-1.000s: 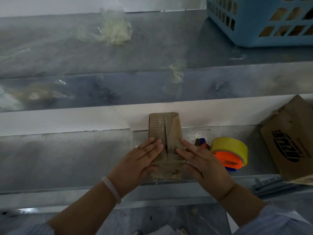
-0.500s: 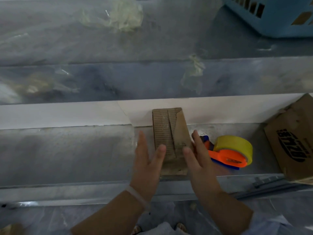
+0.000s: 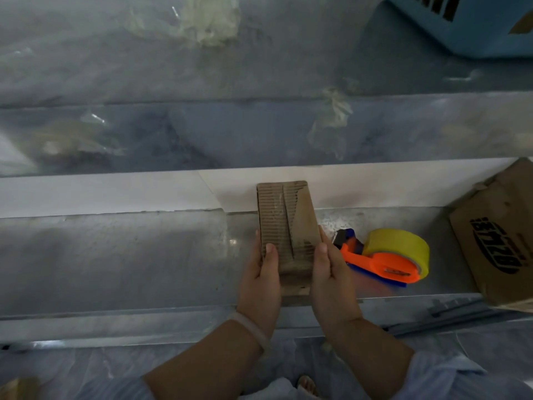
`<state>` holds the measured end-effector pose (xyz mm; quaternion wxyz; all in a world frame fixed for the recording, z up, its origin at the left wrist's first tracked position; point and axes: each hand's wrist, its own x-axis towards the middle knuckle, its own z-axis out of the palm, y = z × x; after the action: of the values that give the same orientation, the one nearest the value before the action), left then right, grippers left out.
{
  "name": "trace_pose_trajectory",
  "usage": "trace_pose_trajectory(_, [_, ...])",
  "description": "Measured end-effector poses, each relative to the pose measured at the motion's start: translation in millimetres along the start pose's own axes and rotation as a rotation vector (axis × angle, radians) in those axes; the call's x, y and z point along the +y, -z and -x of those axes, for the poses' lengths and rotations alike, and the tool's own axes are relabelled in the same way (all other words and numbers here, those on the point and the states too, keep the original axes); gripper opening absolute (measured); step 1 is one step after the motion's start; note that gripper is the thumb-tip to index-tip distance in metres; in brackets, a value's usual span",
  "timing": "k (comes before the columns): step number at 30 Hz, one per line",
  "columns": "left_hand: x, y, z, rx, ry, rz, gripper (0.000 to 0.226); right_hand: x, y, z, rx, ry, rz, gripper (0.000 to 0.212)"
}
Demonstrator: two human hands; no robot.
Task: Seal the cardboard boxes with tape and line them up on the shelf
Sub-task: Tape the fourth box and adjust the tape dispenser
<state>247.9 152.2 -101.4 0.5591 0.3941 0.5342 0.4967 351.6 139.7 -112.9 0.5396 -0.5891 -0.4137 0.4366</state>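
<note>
A small brown cardboard box [image 3: 288, 226] with a ribbed top and a slanted flap seam sits on the metal shelf [image 3: 129, 255], its far end against the white back wall. My left hand [image 3: 261, 281] grips its near left side, thumb on top. My right hand [image 3: 331, 275] grips the near right side in the same way. An orange and blue tape dispenser [image 3: 386, 259] with a yellow roll lies on the shelf just right of my right hand.
A larger printed cardboard box [image 3: 501, 241] leans at the shelf's right end. On the upper shelf stands a blue plastic basket [image 3: 476, 27] at the far right, with crumpled clear plastic [image 3: 207, 21] to its left. More tape scraps cling to the upper shelf's edge.
My hands have shifted from lying flat on the box's top to clasping its two sides near the front edge. The view has tilted further down.
</note>
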Motion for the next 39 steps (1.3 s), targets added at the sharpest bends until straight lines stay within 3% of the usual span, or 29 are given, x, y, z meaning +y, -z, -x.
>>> trace_pose_trajectory(3, [-2, 3, 3, -0.015, 0.055, -0.008, 0.064, -1, 1, 1, -0.033, -0.019, -0.019, 0.056])
trace_pose_trajectory(6, [-2, 5, 4, -0.038, 0.078, -0.039, 0.070, -4, 4, 0, -0.116, -0.063, -0.017, 0.065])
trace_pose_trajectory(12, [9, 15, 0, -0.152, 0.158, 0.030, 0.048, -12, 13, -5, -0.086, -0.072, 0.159, 0.037])
trace_pose_trajectory(14, [14, 26, -3, -0.119, 0.129, -0.018, 0.039, -16, 24, -9, -0.082, -0.091, 0.183, 0.025])
trace_pose_trajectory(19, [37, 50, -36, 0.064, -0.025, -0.227, 0.055, -29, 53, -21, -0.186, -0.130, 0.213, 0.032])
trace_pose_trajectory(22, [44, 56, -49, -0.049, -0.030, -0.320, 0.037, -32, 55, -28, -0.305, -0.144, 0.269, 0.024])
trace_pose_trajectory(24, [42, 59, -47, -0.077, -0.083, -0.416, 0.024, -32, 51, -31, -0.250, -0.111, 0.270, 0.022])
trace_pose_trajectory(28, [35, 66, -35, 0.100, -0.176, -0.400, 0.025, -29, 43, -27, 0.019, -0.087, 0.261, 0.058])
trace_pose_trajectory(31, [31, 67, -25, 0.177, -0.107, -0.330, 0.028, -27, 35, -22, -0.065, -0.114, 0.266, 0.057])
trace_pose_trajectory(35, [38, 78, -24, 0.016, -0.083, -0.410, 0.053, -27, 31, -36, -0.154, -0.078, 0.313, 0.043])
trace_pose_trajectory(39, [49, 94, -20, -0.267, -0.027, -0.265, 0.046, -35, 34, -49, -0.126, -0.071, 0.342, 0.046])
